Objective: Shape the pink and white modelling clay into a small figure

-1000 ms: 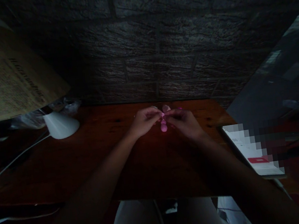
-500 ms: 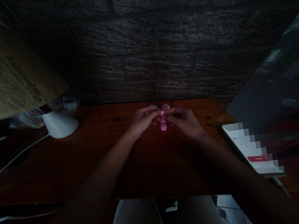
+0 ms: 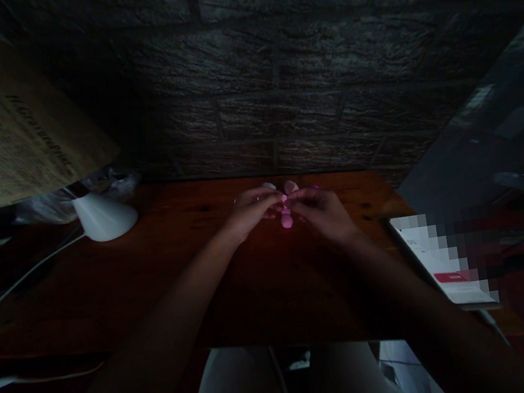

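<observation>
My left hand and my right hand meet over the table, with thumbs and fingers pinched on a small pink piece between them. Just below their fingertips is a rounded pink lump; whether it joins the pinched piece, I cannot tell. Behind the fingers a pale round thing and a light pink one show in part. Past my right knuckles a bit of bright magenta peeks out. Dim light hides finer detail.
On the left of the wooden table stands a lamp with a white cone base, a cord and a printed brown paper shade. Crumpled clear plastic lies behind it. A lit tablet rests at the right edge. A stone-patterned wall rises behind.
Both hands keep their pinch in almost the same place. The view has shifted very slightly, and the pink lump sits a touch higher in the picture.
</observation>
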